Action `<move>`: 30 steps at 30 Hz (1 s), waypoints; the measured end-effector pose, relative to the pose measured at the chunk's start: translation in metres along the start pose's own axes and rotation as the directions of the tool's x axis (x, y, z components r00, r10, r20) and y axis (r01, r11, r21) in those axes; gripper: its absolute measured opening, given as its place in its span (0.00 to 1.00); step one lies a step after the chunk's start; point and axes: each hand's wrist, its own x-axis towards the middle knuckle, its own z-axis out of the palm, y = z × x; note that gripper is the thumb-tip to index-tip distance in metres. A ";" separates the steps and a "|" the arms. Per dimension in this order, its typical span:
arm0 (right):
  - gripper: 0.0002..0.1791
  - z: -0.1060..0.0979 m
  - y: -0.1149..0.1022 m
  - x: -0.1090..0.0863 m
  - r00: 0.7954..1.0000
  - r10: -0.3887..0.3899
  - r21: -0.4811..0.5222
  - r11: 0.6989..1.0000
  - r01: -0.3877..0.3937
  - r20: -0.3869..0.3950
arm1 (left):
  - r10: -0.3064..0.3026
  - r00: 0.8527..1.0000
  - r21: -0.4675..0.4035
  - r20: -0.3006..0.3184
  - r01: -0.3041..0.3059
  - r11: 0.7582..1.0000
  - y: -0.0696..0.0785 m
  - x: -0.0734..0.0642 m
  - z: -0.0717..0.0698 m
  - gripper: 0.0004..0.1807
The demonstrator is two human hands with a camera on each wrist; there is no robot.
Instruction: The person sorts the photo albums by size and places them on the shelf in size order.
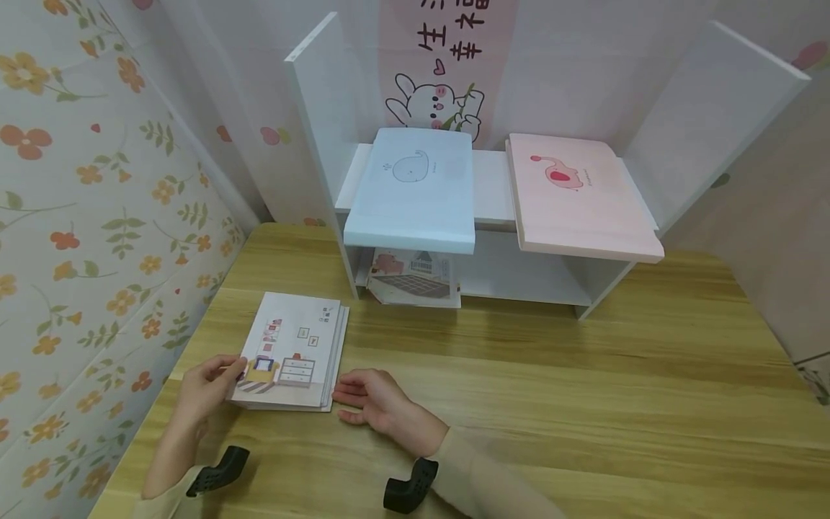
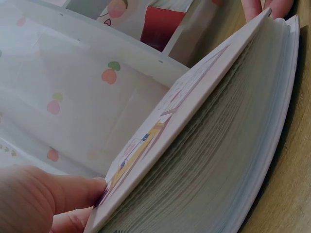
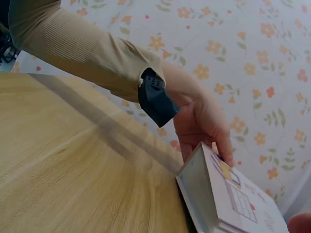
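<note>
A thick white photo album [image 1: 279,328] with a drawn room on its cover lies on the table at the left. My left hand [image 1: 206,386] pinches its left edge near the front corner; in the left wrist view the thumb [image 2: 80,189] presses on the cover. The stacked page edges [image 2: 209,150] face that camera, and the upper cover slopes away from the lower one. By the right edge of the album, my right hand [image 1: 379,404] rests with loosely bent fingers, fingertips right at its side. Only a fingertip of it shows in the right wrist view.
Behind stands a white shelf [image 1: 532,277] with tall side panels. A light blue album [image 1: 421,202] and a pink album [image 1: 583,209] lie on it, jutting over its front. Another illustrated album [image 1: 415,281] sits in the lower compartment. A flowered curtain [image 1: 117,216] borders the table's left.
</note>
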 end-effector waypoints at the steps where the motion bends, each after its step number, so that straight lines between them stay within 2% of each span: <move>1: 0.04 0.001 -0.001 0.000 1.000 0.004 -0.002 1.000 -0.004 0.003 | 0.002 1.000 0.000 0.003 -0.002 1.000 0.000 0.000 -0.001 0.27; 12: 0.05 0.009 -0.005 -0.002 0.999 0.039 -0.156 0.987 -0.038 0.003 | 0.006 1.000 -0.009 0.020 -0.006 1.000 0.001 -0.001 -0.002 0.26; 20: 0.02 0.005 -0.009 -0.008 1.000 0.023 -0.106 0.994 -0.023 0.006 | 0.001 0.999 0.000 0.046 -0.001 1.000 0.000 0.000 -0.003 0.26; 25: 0.01 0.009 -0.006 -0.008 1.000 0.004 -0.086 0.996 -0.005 -0.011 | 0.045 0.994 0.014 0.103 -0.047 0.999 0.002 -0.002 -0.004 0.25; 30: 0.06 0.012 -0.001 -0.006 0.999 -0.002 -0.062 0.998 0.000 -0.038 | 0.069 0.985 -0.015 0.158 -0.067 0.998 0.003 -0.003 -0.006 0.24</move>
